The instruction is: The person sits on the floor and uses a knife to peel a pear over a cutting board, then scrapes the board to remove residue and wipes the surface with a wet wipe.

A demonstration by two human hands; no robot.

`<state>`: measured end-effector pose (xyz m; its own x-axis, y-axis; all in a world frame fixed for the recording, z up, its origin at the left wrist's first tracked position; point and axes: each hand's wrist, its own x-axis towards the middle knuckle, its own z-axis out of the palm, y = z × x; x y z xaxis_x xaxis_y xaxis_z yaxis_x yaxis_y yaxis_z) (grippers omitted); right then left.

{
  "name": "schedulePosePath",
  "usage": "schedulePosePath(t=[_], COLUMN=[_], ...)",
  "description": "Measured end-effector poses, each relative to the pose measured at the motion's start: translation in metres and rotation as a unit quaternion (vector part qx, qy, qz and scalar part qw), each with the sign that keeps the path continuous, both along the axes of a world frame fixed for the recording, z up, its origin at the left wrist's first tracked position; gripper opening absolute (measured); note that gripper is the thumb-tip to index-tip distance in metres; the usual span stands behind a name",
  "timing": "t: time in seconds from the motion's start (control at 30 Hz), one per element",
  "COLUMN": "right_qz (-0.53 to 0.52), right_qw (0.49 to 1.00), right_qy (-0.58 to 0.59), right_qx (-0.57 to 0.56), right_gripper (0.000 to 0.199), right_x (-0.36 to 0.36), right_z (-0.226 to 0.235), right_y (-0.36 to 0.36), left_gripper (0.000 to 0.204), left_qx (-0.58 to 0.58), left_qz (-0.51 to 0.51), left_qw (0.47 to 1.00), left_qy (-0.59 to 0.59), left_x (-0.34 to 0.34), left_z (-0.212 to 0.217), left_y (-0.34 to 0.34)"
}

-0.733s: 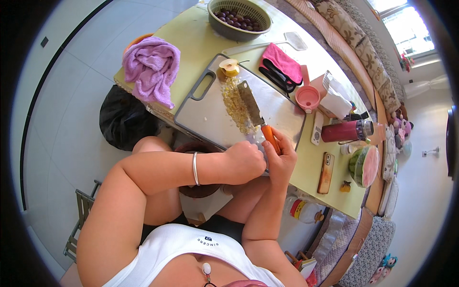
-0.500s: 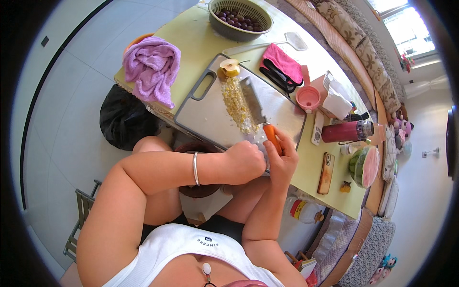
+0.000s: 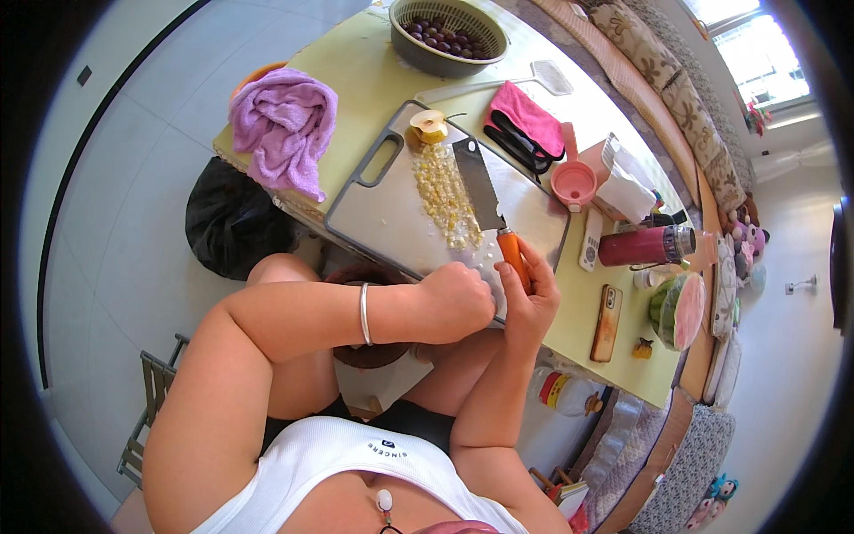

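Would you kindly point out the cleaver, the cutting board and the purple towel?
cleaver (image 3: 479,182), head view, on the flat of the blade.
cutting board (image 3: 378,214), head view, on a bare part near the handle slot.
purple towel (image 3: 280,125), head view, on the bunched middle.

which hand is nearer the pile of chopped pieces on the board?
Left. The left hand sits just below the chopped pile; the right hand grips the knife beside it.

purple towel (image 3: 283,125) upper left | basket of dark fruit (image 3: 449,34) top centre | pink cup (image 3: 574,182) right of centre | phone (image 3: 607,322) lower right | cut watermelon (image 3: 678,310) far right
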<state>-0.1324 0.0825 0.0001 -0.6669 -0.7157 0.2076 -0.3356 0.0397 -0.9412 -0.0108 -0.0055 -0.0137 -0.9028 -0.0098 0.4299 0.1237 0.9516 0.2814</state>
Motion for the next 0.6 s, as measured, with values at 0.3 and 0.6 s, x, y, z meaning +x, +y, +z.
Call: schedulePosePath(t=[0.3,0.6], right_qz=[0.023,0.025], right_qw=[0.997,0.988], right_qy=[-0.078,-0.148], right_qx=[0.004,-0.040], right_gripper=[0.039,0.035], right_x=[0.001,-0.008], right_z=[0.011,0.005], right_y=[0.003,0.005], left_gripper=[0.007,0.008], left_qx=[-0.006,0.001], left_qz=[-0.003,-0.003], left_qw=[1.000,1.000], left_qy=[-0.009,-0.015], left_x=[0.001,0.001], left_z=[0.001,0.000], left_y=[-0.001,-0.001])
